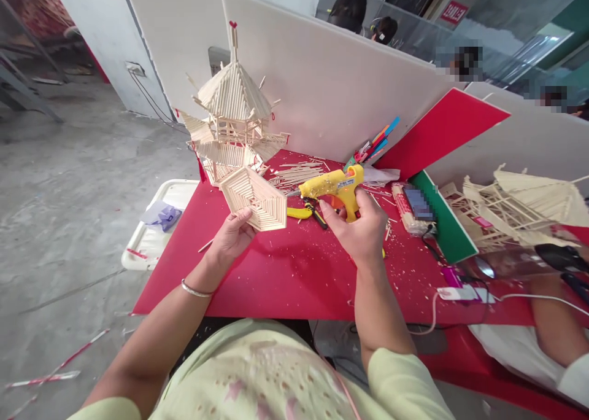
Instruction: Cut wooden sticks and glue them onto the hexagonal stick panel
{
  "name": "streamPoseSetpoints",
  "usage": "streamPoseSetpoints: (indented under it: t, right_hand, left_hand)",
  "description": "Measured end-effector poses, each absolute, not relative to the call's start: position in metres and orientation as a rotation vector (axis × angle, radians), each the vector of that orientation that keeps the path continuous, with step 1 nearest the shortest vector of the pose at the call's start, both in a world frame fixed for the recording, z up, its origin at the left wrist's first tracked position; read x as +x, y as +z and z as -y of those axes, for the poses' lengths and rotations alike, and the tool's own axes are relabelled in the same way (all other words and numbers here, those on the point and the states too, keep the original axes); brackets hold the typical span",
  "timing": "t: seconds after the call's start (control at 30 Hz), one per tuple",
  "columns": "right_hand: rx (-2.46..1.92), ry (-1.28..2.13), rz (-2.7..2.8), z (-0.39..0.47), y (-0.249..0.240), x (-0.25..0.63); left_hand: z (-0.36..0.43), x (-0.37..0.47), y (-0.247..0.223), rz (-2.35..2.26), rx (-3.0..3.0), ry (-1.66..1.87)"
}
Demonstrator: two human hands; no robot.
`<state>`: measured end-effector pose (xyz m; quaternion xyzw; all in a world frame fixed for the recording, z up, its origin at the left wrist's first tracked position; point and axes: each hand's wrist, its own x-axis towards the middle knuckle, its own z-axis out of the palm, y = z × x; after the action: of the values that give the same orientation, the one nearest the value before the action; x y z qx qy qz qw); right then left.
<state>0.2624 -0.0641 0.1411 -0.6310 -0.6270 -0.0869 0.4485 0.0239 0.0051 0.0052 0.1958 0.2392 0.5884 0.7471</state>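
My left hand (237, 233) grips the lower left edge of a hexagonal panel (257, 202) made of thin wooden sticks laid in nested rings. In my right hand (361, 226) is a yellow hot glue gun (334, 185), its nozzle pointing left, close to the panel's right edge; whether they touch I cannot tell. Behind the panel stands a pagoda model (237, 97) built from the same pale sticks, with small red ornaments. Below the glue gun lies a yellow and black cutting tool (313, 213), partly hidden.
Loose sticks (299, 173) lie scattered on the red table (285, 279). Pens (380, 140) stand near the white partition (331, 82). A phone (418, 201) rests on packed sticks. At right are a green board (446, 223), a power strip (464, 293) and another person's arm (552, 315).
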Motion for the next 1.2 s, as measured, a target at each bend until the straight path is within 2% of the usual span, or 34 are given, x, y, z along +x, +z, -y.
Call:
streamPoseSetpoints:
  t: [0.2,0.47,0.7,0.93,1.2]
  right_hand:
    - [-1.517,-0.455,1.606,0.069,0.146,0.264]
    - [-1.563,-0.492,1.575,0.068,0.116,0.256]
    - [-1.589,-0.494,1.518,0.061,0.099,0.240]
    - [-1.493,-0.688,1.505,0.062,0.089,0.230]
    - [-1.449,-0.758,1.581,0.060,0.101,0.224]
  left_hand:
    - [-0.007,0.019,0.000,-0.560,0.458,1.290]
    - [-0.013,0.022,0.010,-0.614,0.084,1.230]
    - [0.003,0.041,0.028,-0.502,0.045,1.266]
    - [0.010,0.050,0.059,-0.286,-0.354,1.131]
    - [0.019,0.056,0.067,-0.144,-0.544,1.072]
